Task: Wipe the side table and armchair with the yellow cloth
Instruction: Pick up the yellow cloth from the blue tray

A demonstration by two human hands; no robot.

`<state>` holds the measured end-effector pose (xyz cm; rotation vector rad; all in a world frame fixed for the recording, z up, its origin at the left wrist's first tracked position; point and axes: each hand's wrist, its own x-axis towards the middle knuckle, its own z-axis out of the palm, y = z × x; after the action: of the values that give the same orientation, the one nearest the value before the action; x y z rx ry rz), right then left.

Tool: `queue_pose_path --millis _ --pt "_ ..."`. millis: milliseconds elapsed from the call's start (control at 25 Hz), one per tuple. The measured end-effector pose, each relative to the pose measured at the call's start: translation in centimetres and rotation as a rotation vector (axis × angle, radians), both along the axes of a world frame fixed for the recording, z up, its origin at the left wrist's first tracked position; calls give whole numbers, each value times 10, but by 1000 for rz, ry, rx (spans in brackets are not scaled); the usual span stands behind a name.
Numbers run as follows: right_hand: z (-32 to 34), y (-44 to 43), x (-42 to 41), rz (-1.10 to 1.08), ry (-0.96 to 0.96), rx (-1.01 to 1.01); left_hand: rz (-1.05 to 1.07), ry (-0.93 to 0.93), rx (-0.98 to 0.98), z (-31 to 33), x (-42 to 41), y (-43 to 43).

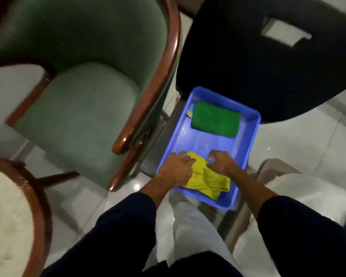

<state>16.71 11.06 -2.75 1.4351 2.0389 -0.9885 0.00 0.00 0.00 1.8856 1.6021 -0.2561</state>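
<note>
The yellow cloth (210, 181) lies crumpled at the near end of a blue plastic tray (252, 124) on the floor. My left hand (177, 169) rests on the cloth's left side, fingers spread over it. My right hand (221, 161) pinches the cloth's upper edge with curled fingers. The green armchair (76, 108) with brown wooden arms stands to the left of the tray. The round side table (10, 212), with a pale top and a wooden rim, is at the lower left.
A folded green cloth (216, 119) lies at the tray's far end. A black chair (268, 62) stands behind the tray at the upper right. The floor (300, 144) is of pale glossy tiles. My legs in light trousers are below.
</note>
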Motion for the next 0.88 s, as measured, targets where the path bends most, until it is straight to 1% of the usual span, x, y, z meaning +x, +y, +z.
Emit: queue_pose_path --millis 40,80,160,200,240,280,320,360,400,440,480,520,560,640,720,760,800,880 --pt "-16 -4 3 28 -82 -16 6 -1 -117 -13 5 -1" --pt "-28 -7 3 49 -144 15 18 -27 -206 -23 7 -2" --pt "-37 -17 8 52 -275 8 69 -66 -318 -36 8 -12" --pt "-36 -19 10 72 -313 -33 92 -96 -343 -37 7 -12" --pt "-32 -19 10 133 -343 -70 114 -113 -322 -36 7 -10" --pt "-26 -18 7 238 -357 -74 132 -107 -259 -32 4 -5" --pt "-16 -16 2 385 -345 -15 139 -83 -188 -26 1 1" --pt "-7 -16 -4 540 -293 91 149 -61 -134 -20 -3 7" --pt "4 -17 -14 672 -197 204 167 -51 -106 -13 -9 10" --pt "16 -18 -26 743 -75 271 186 -54 -99 -6 -14 10" --pt "29 -19 -38 771 33 285 207 -79 -95 0 -19 9" --pt "43 -19 -50 761 99 246 262 -134 -98 6 -28 6" --pt "57 -19 -62 703 127 187 355 -206 -109 10 -38 -1" --pt "77 -18 -89 578 91 95 584 -329 -127 19 -67 -29" --pt "86 -24 -119 535 67 31 766 -391 -106 28 -99 -72" --pt "86 -36 -136 483 101 -37 870 -445 -97 34 -116 -97" --pt "84 -57 -161 392 176 -132 984 -509 -83 38 -137 -128" --pt "79 -109 -209 157 357 -301 1152 -628 -77 41 -180 -191"
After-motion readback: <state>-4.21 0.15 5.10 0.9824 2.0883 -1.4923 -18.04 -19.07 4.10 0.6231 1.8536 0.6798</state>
